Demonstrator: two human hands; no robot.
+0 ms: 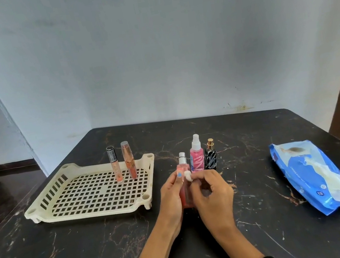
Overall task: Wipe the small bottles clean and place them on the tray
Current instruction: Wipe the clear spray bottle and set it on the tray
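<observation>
Two slim tubes (122, 162) standing upright at the back of the tray (41, 206), so partly done; pink spray bottle (197, 158) and dark bottle (210, 158) waiting on the table (72, 248) just right of the tray. Pale pink bottle (184, 185) held upright in front of those, gripped by the left hand (172, 199), with the right hand (214, 191) curled round a small white wipe (188, 175) pressed to its side.

Soft, even daylight fills the scene, moderately bright, with only faint shadows under the tray (43, 216) and hands. The dark table (259, 215) shows a dull sheen. Wide-angle distortion bends the wall edges (strongest at left); the table's near edge is blurred.
</observation>
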